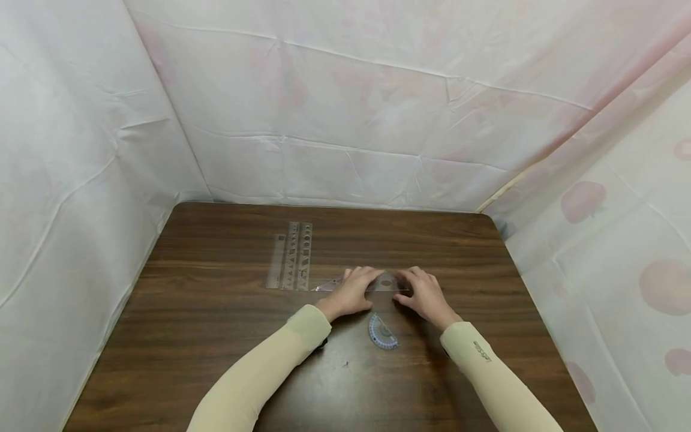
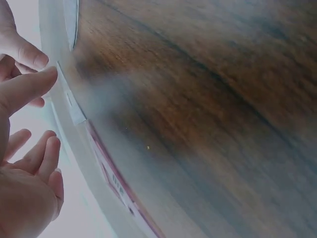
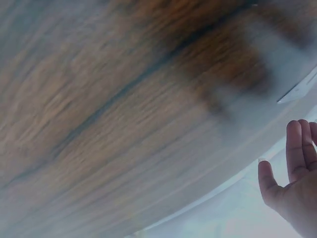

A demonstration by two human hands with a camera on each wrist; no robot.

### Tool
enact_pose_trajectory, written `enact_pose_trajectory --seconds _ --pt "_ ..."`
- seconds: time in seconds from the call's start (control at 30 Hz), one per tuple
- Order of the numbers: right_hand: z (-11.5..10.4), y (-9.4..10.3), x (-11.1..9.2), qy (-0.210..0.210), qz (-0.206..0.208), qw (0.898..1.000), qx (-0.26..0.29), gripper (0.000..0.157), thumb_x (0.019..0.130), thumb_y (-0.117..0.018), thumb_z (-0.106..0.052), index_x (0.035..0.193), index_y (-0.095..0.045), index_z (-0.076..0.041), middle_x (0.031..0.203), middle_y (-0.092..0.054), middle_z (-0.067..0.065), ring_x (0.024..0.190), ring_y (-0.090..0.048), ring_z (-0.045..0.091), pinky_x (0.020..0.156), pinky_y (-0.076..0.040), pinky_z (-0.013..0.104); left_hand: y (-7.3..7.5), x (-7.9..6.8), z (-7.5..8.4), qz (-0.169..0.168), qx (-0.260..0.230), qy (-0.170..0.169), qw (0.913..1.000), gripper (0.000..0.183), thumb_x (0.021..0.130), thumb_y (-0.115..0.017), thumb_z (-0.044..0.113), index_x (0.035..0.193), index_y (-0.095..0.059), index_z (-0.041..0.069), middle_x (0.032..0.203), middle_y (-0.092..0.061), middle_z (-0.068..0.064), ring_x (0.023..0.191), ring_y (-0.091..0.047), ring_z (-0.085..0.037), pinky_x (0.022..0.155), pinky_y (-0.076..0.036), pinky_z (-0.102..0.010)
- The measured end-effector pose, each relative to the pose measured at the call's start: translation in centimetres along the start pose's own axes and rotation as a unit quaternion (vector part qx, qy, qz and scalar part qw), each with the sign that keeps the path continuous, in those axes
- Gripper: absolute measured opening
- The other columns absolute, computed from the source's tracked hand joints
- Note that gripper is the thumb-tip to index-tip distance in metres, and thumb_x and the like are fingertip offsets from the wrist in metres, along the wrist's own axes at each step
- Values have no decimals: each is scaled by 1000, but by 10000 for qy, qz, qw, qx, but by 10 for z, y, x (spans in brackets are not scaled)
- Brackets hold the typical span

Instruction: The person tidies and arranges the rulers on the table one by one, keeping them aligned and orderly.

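Note:
A clear triangular set square (image 1: 385,282) lies flat between both hands in the head view. My left hand (image 1: 353,292) is at its left end, fingertips by its upper edge; contact is hard to tell. At its right end is my right hand (image 1: 424,294), with thumb and fingers spread apart. The right wrist view shows its fingers extended. Partly covered by the left hand, another clear triangular piece (image 1: 326,285) lies to the left. Nearer the body sits a small blue-tinted protractor (image 1: 382,333), touched by neither hand.
Left of the hands, several clear rulers stand side by side: a plain one (image 1: 276,264) and two with cut-out shapes, the rightmost ruler (image 1: 305,255) included. They lie on a dark wooden table (image 1: 216,342). White sheeting (image 1: 345,108) hangs around its back and sides.

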State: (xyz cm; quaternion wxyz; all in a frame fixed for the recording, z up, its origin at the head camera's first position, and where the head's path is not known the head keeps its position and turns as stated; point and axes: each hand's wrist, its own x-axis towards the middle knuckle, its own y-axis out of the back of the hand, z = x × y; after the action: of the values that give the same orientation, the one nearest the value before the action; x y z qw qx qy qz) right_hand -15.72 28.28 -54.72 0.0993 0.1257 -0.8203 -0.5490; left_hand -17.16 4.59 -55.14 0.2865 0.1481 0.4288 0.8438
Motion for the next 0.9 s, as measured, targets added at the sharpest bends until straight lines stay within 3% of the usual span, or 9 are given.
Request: enact_pose_trajectory --seconds 0.27,0.6,0.9 --pt "-2 0 -22 153 -123 9997 -134 68 85 -86 -33 141 -60 -4 132 -63 15 126 -59 37 114 -36 64 1 -14 2 40 277 -237 9993 86 84 -88 23 157 -44 15 152 -50 -4 138 -44 -25 106 -33 -46" --pt "-2 -4 -44 311 -342 9984 -330 71 83 -87 -37 142 -60 -9 132 -63 11 128 -58 34 115 -37 62 -3 -30 1 235 499 -238 9982 87 80 -90 32 155 -48 15 151 -51 -5 136 -44 -25 107 -33 -48" --pt "-7 -8 -53 869 -363 9931 -697 74 79 -90 -38 140 -61 -9 133 -63 9 124 -60 30 112 -41 57 -7 -35 0 297 734 -267 9965 85 79 -91 36 151 -52 15 148 -52 -3 133 -45 -24 104 -34 -47"
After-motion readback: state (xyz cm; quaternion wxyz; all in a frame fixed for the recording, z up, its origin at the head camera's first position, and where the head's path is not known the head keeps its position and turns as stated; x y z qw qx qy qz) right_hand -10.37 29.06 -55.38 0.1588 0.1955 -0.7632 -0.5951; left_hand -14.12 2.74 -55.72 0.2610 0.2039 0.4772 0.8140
